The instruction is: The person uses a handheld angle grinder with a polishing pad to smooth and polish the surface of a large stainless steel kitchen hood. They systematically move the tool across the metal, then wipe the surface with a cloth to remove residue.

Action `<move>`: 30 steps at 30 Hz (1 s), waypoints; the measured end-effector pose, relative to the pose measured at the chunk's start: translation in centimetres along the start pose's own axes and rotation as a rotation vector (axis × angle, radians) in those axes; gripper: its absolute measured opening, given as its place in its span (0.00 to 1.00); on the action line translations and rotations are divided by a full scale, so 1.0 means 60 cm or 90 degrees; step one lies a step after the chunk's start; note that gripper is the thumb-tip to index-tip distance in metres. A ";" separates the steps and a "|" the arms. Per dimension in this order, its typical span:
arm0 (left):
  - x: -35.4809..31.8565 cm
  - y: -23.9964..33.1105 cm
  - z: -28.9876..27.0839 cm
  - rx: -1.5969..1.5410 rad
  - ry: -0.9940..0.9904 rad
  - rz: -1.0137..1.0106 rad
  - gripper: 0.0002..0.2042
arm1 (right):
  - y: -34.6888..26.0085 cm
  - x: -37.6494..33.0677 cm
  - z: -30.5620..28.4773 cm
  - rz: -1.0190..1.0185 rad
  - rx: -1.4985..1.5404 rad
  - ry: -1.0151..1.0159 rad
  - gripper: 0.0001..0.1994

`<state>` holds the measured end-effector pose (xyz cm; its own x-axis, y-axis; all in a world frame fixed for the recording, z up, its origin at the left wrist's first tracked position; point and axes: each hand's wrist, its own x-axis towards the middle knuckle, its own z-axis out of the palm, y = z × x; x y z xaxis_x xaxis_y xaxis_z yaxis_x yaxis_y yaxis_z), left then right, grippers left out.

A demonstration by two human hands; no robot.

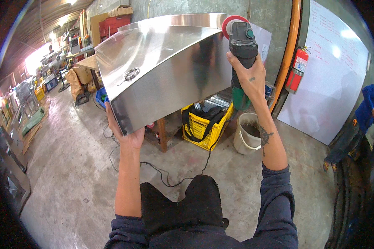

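Observation:
A large shiny box-like sheet-metal piece (170, 74) with a curved top edge lies in front of me. My left hand (129, 132) grips its lower left corner, the thumb up along the side and the other fingers underneath. My right hand (251, 74) is closed around a black and green angle grinder (244, 45). The grinder's red-rimmed disc (228, 28) is at the metal's upper right corner; whether it touches the edge I cannot tell. On the metal's upper face rests a small coil of wire (131, 74).
Below the metal stand a wooden table leg (162, 135), a yellow crate (201, 132) holding a black bag, and a whitish bucket (246, 135). A black cord (167, 182) runs across the floor. Right are a fire extinguisher (297, 70) and a whiteboard (324, 79).

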<state>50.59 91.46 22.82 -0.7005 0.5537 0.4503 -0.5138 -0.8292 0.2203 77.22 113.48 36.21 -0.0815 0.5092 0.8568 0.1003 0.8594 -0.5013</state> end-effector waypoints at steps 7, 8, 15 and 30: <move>-0.005 0.004 0.008 -0.003 0.009 0.001 0.23 | -0.002 -0.006 0.000 0.013 0.032 -0.035 0.31; -0.005 0.001 0.011 -0.012 0.040 0.005 0.23 | -0.002 -0.005 -0.001 0.014 0.026 -0.041 0.31; -0.001 0.002 0.005 -0.003 0.041 -0.012 0.24 | -0.013 -0.012 0.002 0.030 0.039 -0.038 0.25; -0.004 -0.003 0.029 -0.025 0.041 -0.014 0.27 | -0.037 -0.031 -0.003 0.019 0.036 -0.079 0.29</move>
<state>51.71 91.34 24.17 -0.7184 0.5772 0.3884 -0.5481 -0.8134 0.1950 77.31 110.60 35.74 -0.2024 0.5336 0.8212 0.0491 0.8430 -0.5357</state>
